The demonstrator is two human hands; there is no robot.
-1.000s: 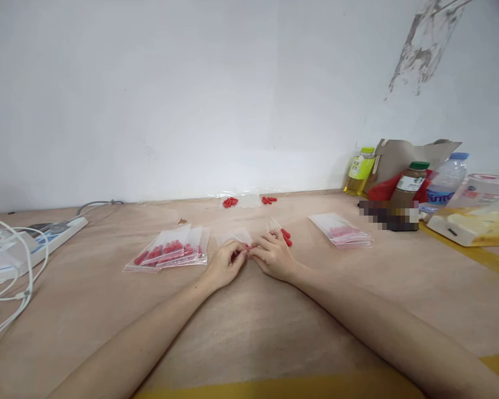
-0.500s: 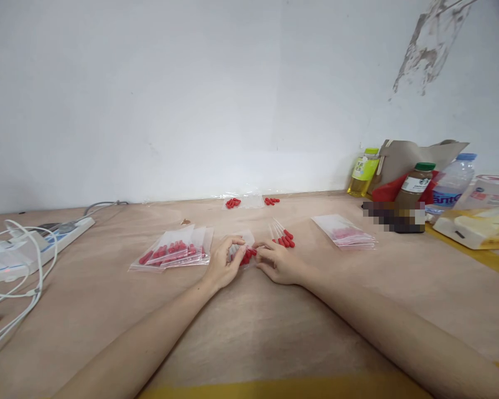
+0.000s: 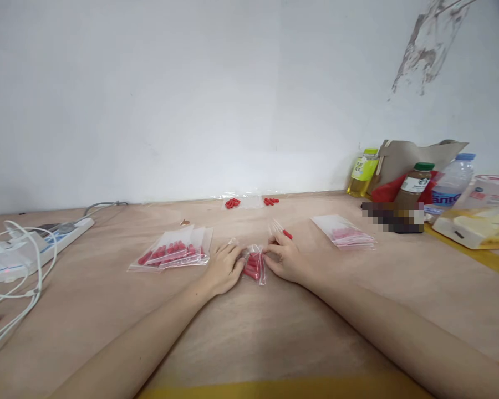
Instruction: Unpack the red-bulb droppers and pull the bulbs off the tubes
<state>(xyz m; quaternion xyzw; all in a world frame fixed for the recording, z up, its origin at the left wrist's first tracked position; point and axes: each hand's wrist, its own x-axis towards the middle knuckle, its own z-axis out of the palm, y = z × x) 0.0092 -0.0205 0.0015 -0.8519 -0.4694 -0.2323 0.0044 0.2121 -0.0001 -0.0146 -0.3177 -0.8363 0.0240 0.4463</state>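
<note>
A small clear zip bag (image 3: 255,267) with several red-ended sticks in it lies tilted on the table between my hands. My left hand (image 3: 223,270) is closed at the bag's left edge, thumb against the plastic. From the other side, my right hand (image 3: 286,259) pinches the bag's right edge with curled fingers; some fingertips are hidden. Just beyond the right hand are loose thin sticks with red ends (image 3: 287,234), partly covered by it. To the left lie overlapping filled bags (image 3: 172,249), their red ends showing through. A stack of pale bags (image 3: 343,233) rests on the right.
Against the wall lies clear plastic with two groups of red ends (image 3: 233,203). A white power strip (image 3: 62,244) and tangled cables (image 3: 37,277) occupy the left. Bottles (image 3: 416,183), a grey bag (image 3: 403,152) and a yellow-white pack (image 3: 466,230) stand at the right.
The bag between my hands has come nearer to me and more of it shows. My left hand has flattened slightly; the right has shifted a little right, covering more loose sticks.
</note>
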